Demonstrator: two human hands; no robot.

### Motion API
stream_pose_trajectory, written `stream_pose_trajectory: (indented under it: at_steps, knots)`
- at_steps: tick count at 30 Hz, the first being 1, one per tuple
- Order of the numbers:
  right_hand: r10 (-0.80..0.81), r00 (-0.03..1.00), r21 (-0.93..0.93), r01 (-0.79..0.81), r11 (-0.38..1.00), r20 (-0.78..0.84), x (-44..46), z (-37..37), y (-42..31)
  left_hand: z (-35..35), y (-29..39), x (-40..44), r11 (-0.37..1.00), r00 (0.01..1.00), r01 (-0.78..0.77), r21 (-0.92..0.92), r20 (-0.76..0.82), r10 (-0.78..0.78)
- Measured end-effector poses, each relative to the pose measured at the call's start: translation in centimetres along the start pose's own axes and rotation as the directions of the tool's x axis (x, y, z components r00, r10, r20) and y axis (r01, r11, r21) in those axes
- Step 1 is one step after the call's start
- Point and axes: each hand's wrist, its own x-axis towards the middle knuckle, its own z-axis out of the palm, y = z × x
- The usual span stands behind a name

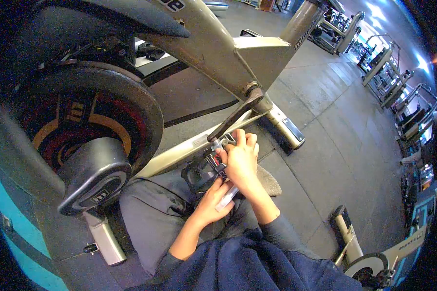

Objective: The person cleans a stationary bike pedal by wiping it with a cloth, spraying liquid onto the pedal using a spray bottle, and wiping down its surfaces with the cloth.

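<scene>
A black pedal (199, 173) with a toe cage sits at the lower end of the crank arm (238, 115) of a stationary exercise bike. My right hand (243, 160) is closed over the pedal's outer side, close to the crank end, with its fingers curled. Just below, my left hand (212, 203) grips a flat, silver tool handle (226, 199) that points up toward the pedal. The tool's upper part is hidden behind my hands, so its exact kind cannot be made out. A small red part shows on the pedal.
The bike's cream frame (204, 43) rises overhead, with its large flywheel (145, 111) at left. A floor stabilizer (284, 127) lies beyond my hands. Dark rubber tiles (325, 160) cover the floor. Another bike (369, 262) stands at lower right; gym machines (381, 68) line the far right.
</scene>
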Motion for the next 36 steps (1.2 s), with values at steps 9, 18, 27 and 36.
stream_pose_trajectory:
  at_steps: [9, 18, 27, 36]
  knots:
    - [-0.096, 0.971, -0.011, 0.096, 0.995, -0.219, -0.8, 0.0, -0.5, 0.7, -1.2, 0.1, 0.998, 0.999, -0.038, -0.05, -0.024, 0.037]
    - [-0.07, 0.979, -0.059, 0.059, 0.996, -0.189, -0.8, -0.2, -0.2, 0.6, -1.0, 0.1, 0.996, 0.997, -0.068, -0.059, -0.037, 0.066]
    - [-0.063, 0.985, -0.022, 0.068, 0.997, 0.158, 1.0, -1.3, 0.5, 0.0, 0.2, 0.2, 0.999, 0.999, -0.042, -0.001, -0.016, 0.042]
    - [-0.096, 0.991, -0.035, 0.093, 0.995, -0.096, -0.4, -0.3, 0.1, 0.5, -0.7, 0.2, 0.997, 0.998, -0.053, -0.049, -0.041, 0.051]
